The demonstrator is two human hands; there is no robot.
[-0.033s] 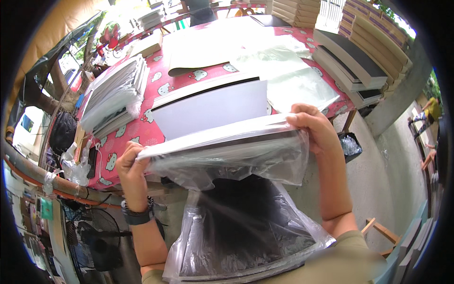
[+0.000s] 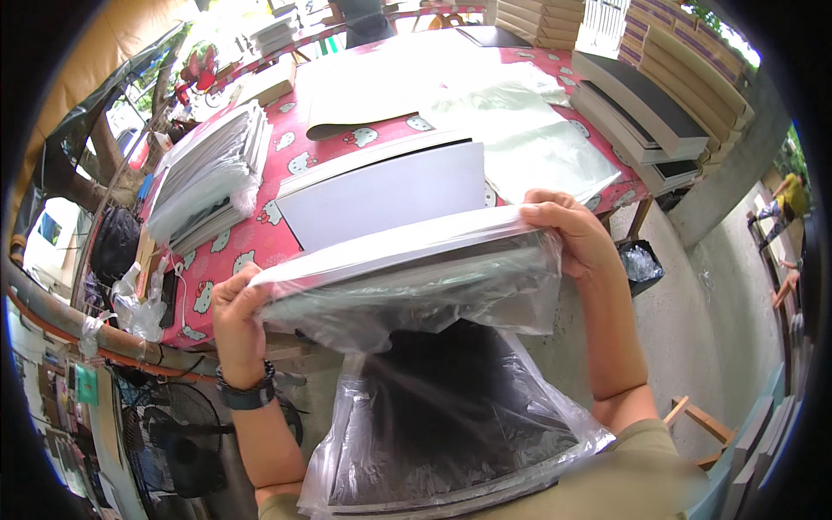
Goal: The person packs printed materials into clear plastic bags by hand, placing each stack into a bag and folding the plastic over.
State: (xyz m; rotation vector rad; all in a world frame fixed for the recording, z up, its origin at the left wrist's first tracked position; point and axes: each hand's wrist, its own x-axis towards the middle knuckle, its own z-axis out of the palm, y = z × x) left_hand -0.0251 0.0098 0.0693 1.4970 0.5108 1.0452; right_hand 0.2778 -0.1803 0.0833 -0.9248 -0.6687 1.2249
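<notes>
Between my two hands is a flat white board or sheet stack (image 2: 399, 247) with a dark layer, partly inside a clear plastic bag (image 2: 433, 299) that hangs loose below it. My left hand (image 2: 240, 316) pinches its left corner, and my right hand (image 2: 569, 230) grips the right corner, thumb on top. Closer to my body, a dark flat panel (image 2: 442, 416) lies wrapped in clear plastic. Just beyond my hands, white boards with a black edge (image 2: 390, 195) rest on the red patterned table (image 2: 269, 234).
Plastic-wrapped flat packs (image 2: 212, 173) are piled on the table's left. Clear plastic bags (image 2: 546, 156) lie right of centre, near a stack of thick boards (image 2: 641, 113). A dark bin (image 2: 640, 264) stands right of the table; a black fan (image 2: 182, 442) is at lower left.
The held stack has tipped slightly, so more of its white face shows. Both hands keep their grip on its corners.
</notes>
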